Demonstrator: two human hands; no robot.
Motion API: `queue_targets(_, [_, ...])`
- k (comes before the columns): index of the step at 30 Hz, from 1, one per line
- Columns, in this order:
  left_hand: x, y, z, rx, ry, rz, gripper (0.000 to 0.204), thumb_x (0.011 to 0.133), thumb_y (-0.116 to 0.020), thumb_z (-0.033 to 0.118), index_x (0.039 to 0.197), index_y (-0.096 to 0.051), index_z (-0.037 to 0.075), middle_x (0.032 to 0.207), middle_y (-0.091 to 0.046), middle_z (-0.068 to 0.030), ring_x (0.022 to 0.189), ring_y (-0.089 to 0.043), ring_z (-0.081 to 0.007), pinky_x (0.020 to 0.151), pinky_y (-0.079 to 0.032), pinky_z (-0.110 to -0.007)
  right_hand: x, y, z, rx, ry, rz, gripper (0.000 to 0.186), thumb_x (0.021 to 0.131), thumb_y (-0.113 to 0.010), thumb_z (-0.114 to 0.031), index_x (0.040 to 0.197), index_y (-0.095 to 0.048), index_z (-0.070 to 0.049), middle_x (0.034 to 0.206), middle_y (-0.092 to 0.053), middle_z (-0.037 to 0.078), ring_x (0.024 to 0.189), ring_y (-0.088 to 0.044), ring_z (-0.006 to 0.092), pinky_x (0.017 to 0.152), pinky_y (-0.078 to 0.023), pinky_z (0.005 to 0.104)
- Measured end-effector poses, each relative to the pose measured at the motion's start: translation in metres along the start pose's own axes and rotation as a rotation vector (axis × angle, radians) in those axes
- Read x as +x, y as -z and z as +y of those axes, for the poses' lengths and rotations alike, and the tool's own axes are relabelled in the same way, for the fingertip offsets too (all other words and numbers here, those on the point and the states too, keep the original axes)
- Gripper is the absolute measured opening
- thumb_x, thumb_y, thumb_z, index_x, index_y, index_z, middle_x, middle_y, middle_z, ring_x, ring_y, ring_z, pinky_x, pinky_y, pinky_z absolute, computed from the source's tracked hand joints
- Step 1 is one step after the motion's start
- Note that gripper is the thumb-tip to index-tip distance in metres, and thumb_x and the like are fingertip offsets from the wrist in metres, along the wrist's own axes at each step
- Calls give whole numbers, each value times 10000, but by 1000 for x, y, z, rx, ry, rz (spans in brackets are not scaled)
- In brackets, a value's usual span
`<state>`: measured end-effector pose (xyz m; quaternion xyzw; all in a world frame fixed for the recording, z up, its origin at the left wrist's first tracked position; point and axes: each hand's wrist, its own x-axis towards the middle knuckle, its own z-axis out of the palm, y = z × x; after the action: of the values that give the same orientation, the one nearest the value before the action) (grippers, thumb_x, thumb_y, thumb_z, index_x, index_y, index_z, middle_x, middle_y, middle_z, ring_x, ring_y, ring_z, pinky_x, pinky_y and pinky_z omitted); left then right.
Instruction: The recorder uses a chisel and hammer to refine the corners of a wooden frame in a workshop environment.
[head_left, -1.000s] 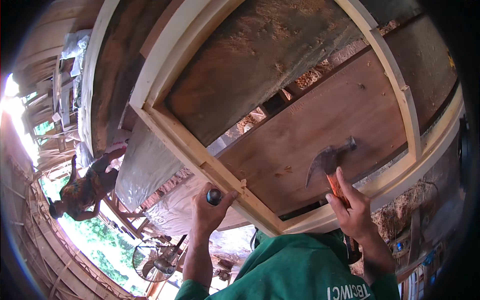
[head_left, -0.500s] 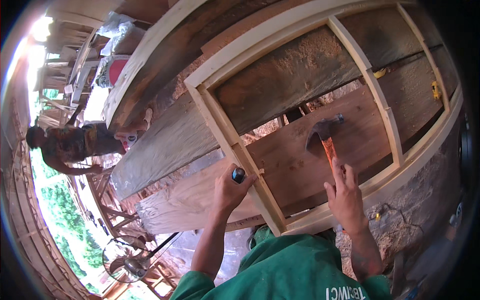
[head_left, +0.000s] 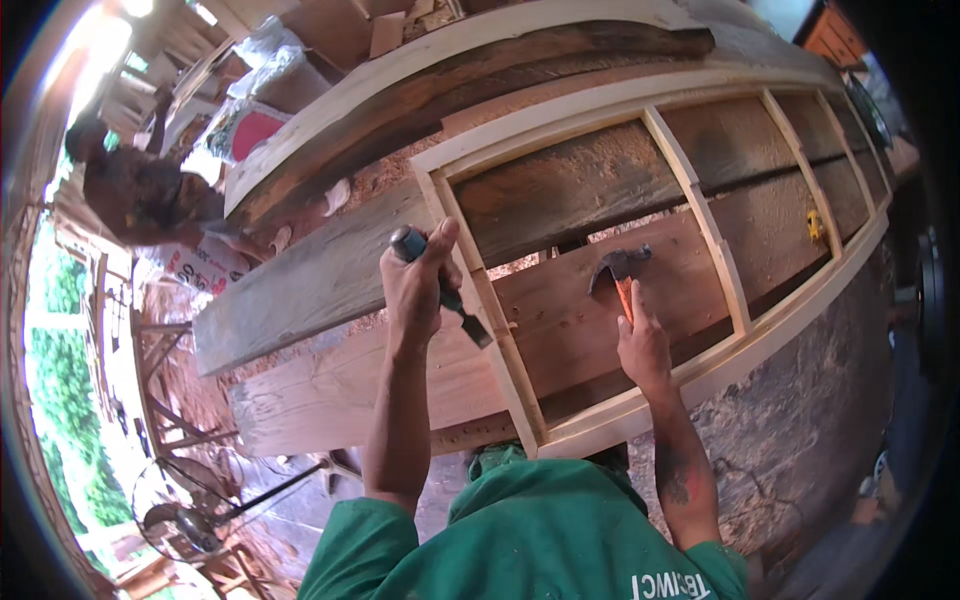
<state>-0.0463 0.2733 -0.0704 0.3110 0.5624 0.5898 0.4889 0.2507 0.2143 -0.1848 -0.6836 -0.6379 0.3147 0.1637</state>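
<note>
My left hand (head_left: 410, 285) is closed round the dark-and-blue handle of a chisel (head_left: 471, 327), held over the left crosspiece of a pale wooden frame (head_left: 590, 432); its flat blade points down toward a joint in that piece. Whether the blade touches the wood, I cannot tell. My right hand (head_left: 645, 340) grips a claw hammer (head_left: 620, 265) by its orange handle, with the black head above a reddish plank (head_left: 535, 370) inside the frame. The frame has several crosspieces and lies across weathered planks.
Another person (head_left: 140, 195) is at the upper left, near bagged materials (head_left: 265, 60). A standing fan (head_left: 180, 520) is at the lower left. A long curved board (head_left: 350, 105) lies beyond the frame. A small yellow tool (head_left: 814, 225) rests in the frame's right section.
My left hand has lifted the chisel up from the frame's edge, tilting it so the blade shows. The view has shifted, revealing more of the frame. The other person has changed posture.
</note>
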Motion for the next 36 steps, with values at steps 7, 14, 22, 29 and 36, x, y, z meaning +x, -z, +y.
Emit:
queue_targets(7, [9,-2,-10,-130,-189,50,304,893,-730,145,732,-474,114,536,-489,-12,418,-458,-106,425,-402,-267,2,-3,14,53,47,28,648,937,-553,-164,1510,-280,-31,1202,-591,327,1067,-593,485,906,-465,525])
queue_targets(14, [35,-12,-2,-11,-271,-7,261,899,-734,216,751,-566,83,570,-535,-6,496,-505,-85,477,-404,-248,0,-4,11,-9,16,56,650,938,-559,-185,1517,-285,-76,1093,-636,320,978,-614,502,858,-472,549])
queue_targets(22, [4,-29,-6,146,-300,-170,316,905,-741,289,735,-577,78,577,-513,43,488,-471,-38,437,-362,-211,0,-5,16,21,76,86,650,935,-562,-182,1514,-288,-68,1010,-642,323,952,-609,503,824,-469,548])
queue_targets(29, [6,-22,-17,93,-217,-125,339,906,-737,259,690,-543,84,555,-529,12,484,-491,-64,449,-370,-234,3,-7,19,45,79,78,654,928,-569,-171,1506,-294,-37,1071,-631,329,998,-606,496,865,-476,519])
queue_targets(36, [31,-12,-34,9,-138,-80,331,901,-736,236,676,-535,100,533,-524,4,440,-475,-71,414,-357,-241,28,4,9,57,159,37,624,914,-593,-162,1476,-364,-17,1063,-655,306,984,-649,443,857,-501,482])
